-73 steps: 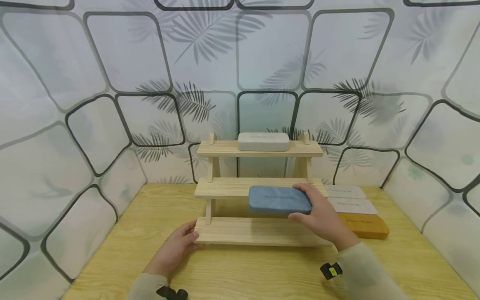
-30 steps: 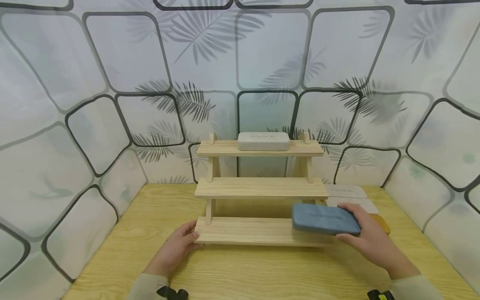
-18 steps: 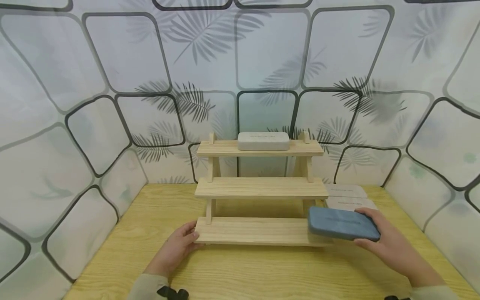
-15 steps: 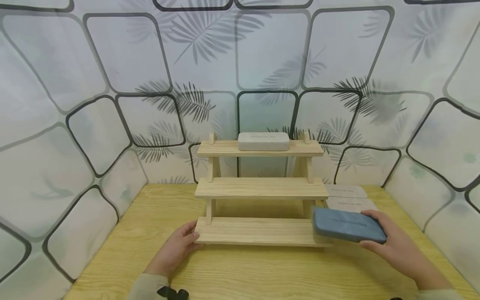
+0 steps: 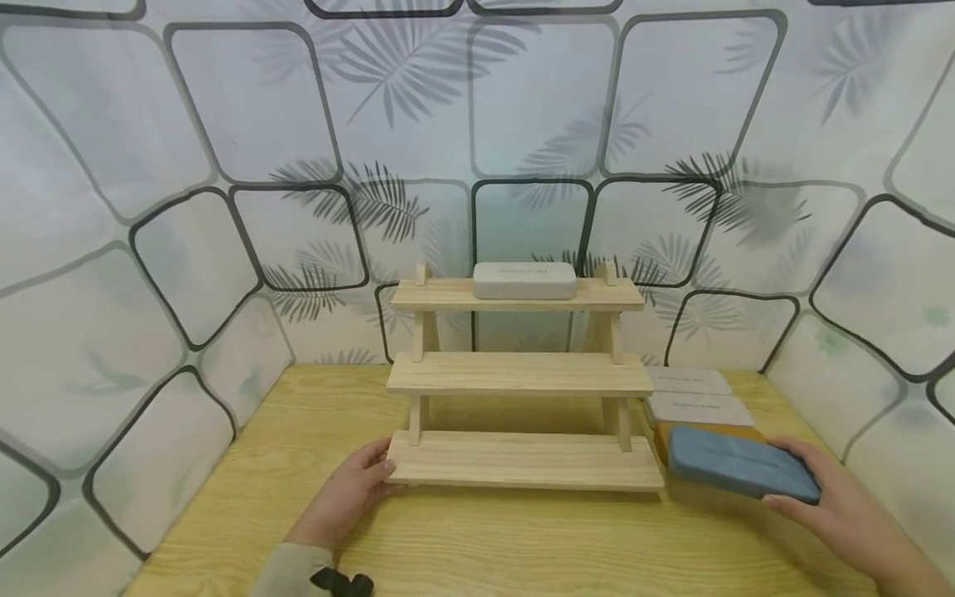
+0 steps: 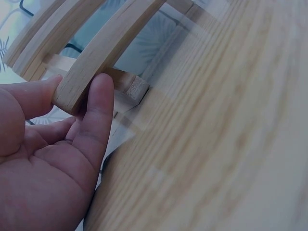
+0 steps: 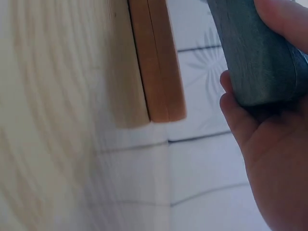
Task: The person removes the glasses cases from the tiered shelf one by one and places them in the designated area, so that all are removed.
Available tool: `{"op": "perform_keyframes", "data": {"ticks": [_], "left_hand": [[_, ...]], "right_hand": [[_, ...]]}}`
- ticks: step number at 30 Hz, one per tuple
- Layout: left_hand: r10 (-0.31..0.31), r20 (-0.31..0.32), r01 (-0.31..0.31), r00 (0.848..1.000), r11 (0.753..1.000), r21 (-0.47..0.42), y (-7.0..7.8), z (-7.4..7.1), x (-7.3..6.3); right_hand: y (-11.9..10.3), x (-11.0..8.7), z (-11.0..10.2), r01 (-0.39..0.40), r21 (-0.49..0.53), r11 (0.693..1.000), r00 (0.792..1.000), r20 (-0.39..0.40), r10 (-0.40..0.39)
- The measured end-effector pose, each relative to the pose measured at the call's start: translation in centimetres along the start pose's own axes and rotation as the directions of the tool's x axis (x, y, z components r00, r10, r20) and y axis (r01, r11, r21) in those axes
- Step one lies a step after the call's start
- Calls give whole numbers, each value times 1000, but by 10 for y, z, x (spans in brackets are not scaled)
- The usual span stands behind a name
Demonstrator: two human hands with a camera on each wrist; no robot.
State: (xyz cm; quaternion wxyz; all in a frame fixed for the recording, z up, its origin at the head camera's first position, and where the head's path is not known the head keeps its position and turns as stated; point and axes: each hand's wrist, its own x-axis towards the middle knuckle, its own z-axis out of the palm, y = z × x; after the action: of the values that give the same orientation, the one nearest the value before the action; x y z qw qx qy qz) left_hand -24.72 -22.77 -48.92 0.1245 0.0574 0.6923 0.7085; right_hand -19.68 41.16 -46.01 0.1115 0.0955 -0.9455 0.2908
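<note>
My right hand (image 5: 843, 506) grips the right end of a blue glasses case (image 5: 739, 464), thumb on the near side and fingers on the far side. The blue case slants slightly downward to the right, overlapping an orange glasses case (image 5: 716, 430) in the head view. From the right wrist view, a gap separates the raised blue case (image 7: 250, 57) from the orange one (image 7: 161, 72) on the table. My left hand (image 5: 351, 493) pinches the left end of the bottom shelf (image 5: 522, 460) of a three-tier wooden stand; the left wrist view shows thumb and fingers about the shelf end (image 6: 82, 79).
A white glasses case (image 5: 525, 282) lies on the top shelf (image 5: 440, 296). Right of the stand, two pale cases, a nearer one (image 5: 697, 409) and a farther one (image 5: 690, 381), lie behind the orange case. Patterned cloth walls (image 5: 522, 99) surround the wooden table (image 5: 462, 547) at back and sides.
My right hand has carried the blue glasses case from in front of the middle shelf rightward and down, past the stand's right end. The left hand has stayed on the bottom shelf.
</note>
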Motion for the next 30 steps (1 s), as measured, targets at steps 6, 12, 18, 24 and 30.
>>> {"op": "perform_keyframes", "data": {"ticks": [6, 12, 18, 24, 30], "left_hand": [[9, 11, -9, 1000, 1000, 1, 1, -1, 0], [1, 6, -1, 1000, 1000, -1, 0, -1, 0], [-2, -3, 2, 1000, 1000, 9, 1, -1, 1], [-7, -12, 7, 1000, 1000, 9, 1, -1, 1], [-13, -23, 13, 1000, 1000, 7, 1, 0, 0]], "right_hand": [[14, -1, -6, -86, -81, 993, 991, 98, 94], [19, -1, -3, -134, -92, 987, 972, 181, 149], [22, -2, 3, -123, -13, 992, 977, 174, 123], [32, 0, 8, -121, 7, 993, 982, 150, 119], [37, 1, 9, -198, 4, 980, 959, 209, 193]]}}
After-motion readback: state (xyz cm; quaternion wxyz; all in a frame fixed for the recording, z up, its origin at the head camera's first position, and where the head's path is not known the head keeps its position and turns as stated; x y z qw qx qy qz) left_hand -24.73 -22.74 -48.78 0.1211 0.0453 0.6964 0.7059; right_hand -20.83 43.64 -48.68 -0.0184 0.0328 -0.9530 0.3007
